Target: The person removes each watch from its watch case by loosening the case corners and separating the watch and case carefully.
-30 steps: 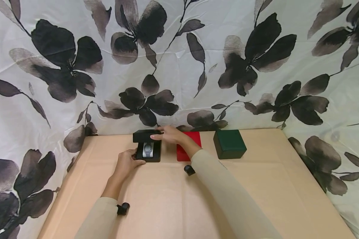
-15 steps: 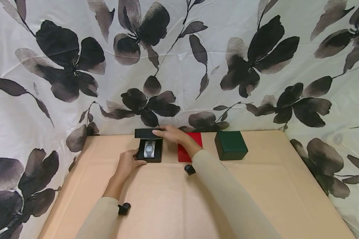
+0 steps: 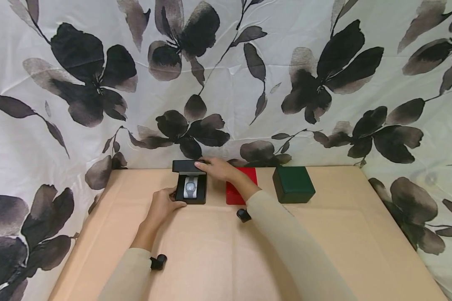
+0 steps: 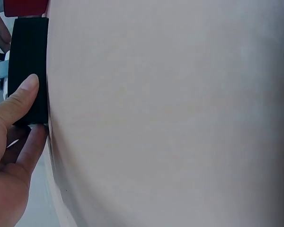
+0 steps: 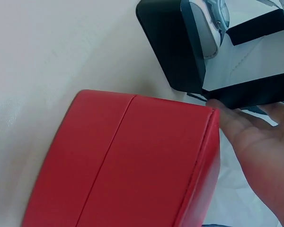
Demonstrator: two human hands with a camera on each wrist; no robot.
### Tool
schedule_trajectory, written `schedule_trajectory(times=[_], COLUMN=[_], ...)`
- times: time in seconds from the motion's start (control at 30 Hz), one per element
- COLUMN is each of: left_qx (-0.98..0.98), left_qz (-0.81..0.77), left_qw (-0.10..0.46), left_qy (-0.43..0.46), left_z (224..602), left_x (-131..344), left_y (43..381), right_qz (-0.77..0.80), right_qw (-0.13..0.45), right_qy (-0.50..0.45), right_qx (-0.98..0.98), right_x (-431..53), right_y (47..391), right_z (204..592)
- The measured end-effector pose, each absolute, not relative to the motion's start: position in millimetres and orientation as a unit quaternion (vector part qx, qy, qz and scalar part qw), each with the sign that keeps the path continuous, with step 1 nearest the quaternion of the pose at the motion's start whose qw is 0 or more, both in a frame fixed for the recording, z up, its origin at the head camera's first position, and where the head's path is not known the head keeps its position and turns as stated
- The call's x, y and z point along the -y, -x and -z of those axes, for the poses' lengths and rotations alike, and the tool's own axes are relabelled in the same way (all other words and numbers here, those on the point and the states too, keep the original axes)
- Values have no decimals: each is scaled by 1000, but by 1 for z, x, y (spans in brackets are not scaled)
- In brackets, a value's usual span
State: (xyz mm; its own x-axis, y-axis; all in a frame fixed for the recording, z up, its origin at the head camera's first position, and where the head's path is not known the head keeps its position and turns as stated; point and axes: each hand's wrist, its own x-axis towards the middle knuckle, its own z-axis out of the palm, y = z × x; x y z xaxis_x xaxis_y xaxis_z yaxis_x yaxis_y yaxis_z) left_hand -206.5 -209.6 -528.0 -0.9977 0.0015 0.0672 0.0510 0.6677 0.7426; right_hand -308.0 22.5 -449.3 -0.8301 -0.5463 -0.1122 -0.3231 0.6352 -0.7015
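A black watch box [image 3: 202, 190] stands at the back of the table with its hinged lid [image 3: 183, 166] raised. Inside, a silver wristwatch [image 3: 190, 187] wraps a white cushion. My left hand [image 3: 163, 200] grips the box's front left corner; the left wrist view shows its thumb flat on the black front wall [image 4: 31, 52] and the fingers round the side. With the right hand [image 3: 219, 168] I hold the lid's right end, thumb on its front and fingers behind. From the right wrist, the lid's pale lining [image 5: 260, 59] shows, and the fingers lie along its outer side.
Just right of the watch box sits a red box [image 3: 233, 197], partly under my right forearm and large in the right wrist view. Farther right stands a dark green box [image 3: 294, 184]. A floral cloth [image 3: 226, 104] hangs behind the tan table [image 3: 211, 259].
The lid has tipped farther back, showing more of the watch and the box's inside. My right hand has moved with it; the left keeps its grip on the corner.
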Motion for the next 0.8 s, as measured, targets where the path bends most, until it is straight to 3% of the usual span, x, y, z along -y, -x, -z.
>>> schedule_trajectory(times=[0.37, 0.8], left_qx=[908, 911], left_qz=[418, 412], left_qw=[19, 10], left_qy=[3, 4], left_z=[528, 529], left_x=[210, 211], left_y=[207, 206], right_qz=[321, 283], right_qw=[118, 27], right_qy=[284, 310], right_qx=[-896, -907], right_x=[-24, -22], right_y=[295, 285], right_z=[441, 438])
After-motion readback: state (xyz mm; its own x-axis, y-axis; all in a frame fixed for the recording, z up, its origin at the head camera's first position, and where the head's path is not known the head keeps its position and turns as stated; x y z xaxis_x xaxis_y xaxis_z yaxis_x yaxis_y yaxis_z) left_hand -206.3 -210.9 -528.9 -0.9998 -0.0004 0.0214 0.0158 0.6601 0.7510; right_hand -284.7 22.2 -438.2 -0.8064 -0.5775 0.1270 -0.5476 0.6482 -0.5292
